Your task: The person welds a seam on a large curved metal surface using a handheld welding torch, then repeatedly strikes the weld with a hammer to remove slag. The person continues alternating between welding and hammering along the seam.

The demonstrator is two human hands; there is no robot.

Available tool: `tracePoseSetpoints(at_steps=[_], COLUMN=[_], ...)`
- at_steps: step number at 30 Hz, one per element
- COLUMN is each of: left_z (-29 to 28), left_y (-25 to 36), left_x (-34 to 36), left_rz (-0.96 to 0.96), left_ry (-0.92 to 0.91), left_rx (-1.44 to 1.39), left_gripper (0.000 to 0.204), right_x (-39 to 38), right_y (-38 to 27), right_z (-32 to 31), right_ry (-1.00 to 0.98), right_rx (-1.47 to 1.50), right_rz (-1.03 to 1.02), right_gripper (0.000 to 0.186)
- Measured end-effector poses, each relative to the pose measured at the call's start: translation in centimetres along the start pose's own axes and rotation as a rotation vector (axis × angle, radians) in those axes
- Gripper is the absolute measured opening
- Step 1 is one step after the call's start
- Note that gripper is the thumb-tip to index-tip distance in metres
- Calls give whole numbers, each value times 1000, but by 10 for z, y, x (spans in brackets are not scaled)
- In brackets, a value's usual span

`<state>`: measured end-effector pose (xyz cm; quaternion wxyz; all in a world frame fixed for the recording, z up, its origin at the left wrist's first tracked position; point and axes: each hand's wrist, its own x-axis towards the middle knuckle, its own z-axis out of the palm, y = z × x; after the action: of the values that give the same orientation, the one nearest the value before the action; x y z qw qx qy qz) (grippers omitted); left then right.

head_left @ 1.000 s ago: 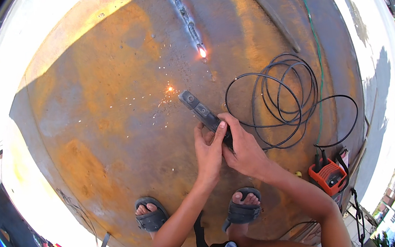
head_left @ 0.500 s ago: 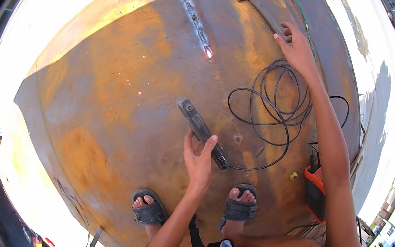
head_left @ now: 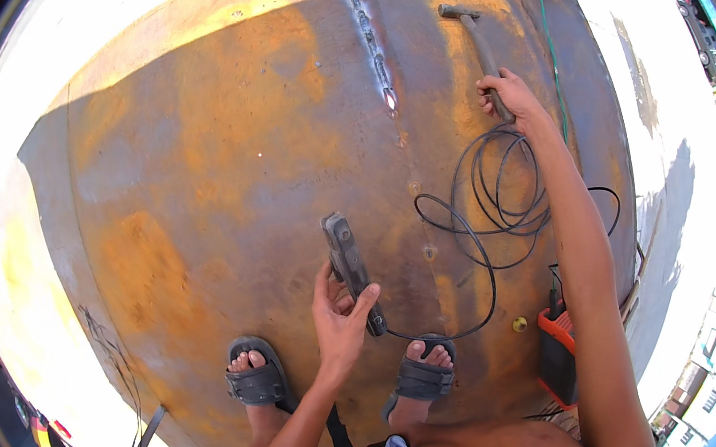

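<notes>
My left hand (head_left: 339, 326) is closed around a black electrode holder (head_left: 347, 256), its jaw end pointing away from me. No rod shows in its jaws. A black cable (head_left: 489, 283) runs from its lower end. Farther off to the right, my right hand (head_left: 517, 99) wraps round the lower handle of a hammer (head_left: 479, 40); the hammer's head lies at the far end, on or close to the rusty steel plate (head_left: 192, 181). Between the hands and farther away, a rough weld bead (head_left: 368, 39) runs along a seam, its near end still glowing.
The cable lies in loose loops below my right hand. An orange and black welding machine (head_left: 557, 355) sits beside my right forearm, with a small yellow round thing (head_left: 519, 324) near it. A green wire (head_left: 553, 48) runs along the right. My sandalled feet (head_left: 257, 383) stand on the curved plate.
My right hand has gone from open beside the hammer's handle to closed round it. My left hand with the electrode holder has shifted slightly left and nearer. Sparks have mostly faded.
</notes>
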<state>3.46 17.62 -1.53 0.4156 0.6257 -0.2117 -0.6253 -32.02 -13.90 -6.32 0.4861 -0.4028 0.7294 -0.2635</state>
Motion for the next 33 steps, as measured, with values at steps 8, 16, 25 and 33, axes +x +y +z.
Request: tracePoseSetpoints(at_steps=[8, 16, 25, 33], left_z=[-21, -20, -11, -10], left_y=[-14, -18, -21, -24], left_x=[-9, -6, -3, -4], left_rz=[10, 88, 110, 119], left_ry=[56, 149, 119, 119], left_rx=[-37, -103, -116, -126], left_gripper=[84, 80, 77, 78], right_x=[-178, -217, -211, -215], right_y=[6, 32, 24, 42], right_z=[46, 82, 99, 97], right_ry=[-161, 64, 43, -83], right_rx=[370, 272, 284, 29], right_rz=[179, -215, -221, -202], right_gripper=[44, 70, 67, 64])
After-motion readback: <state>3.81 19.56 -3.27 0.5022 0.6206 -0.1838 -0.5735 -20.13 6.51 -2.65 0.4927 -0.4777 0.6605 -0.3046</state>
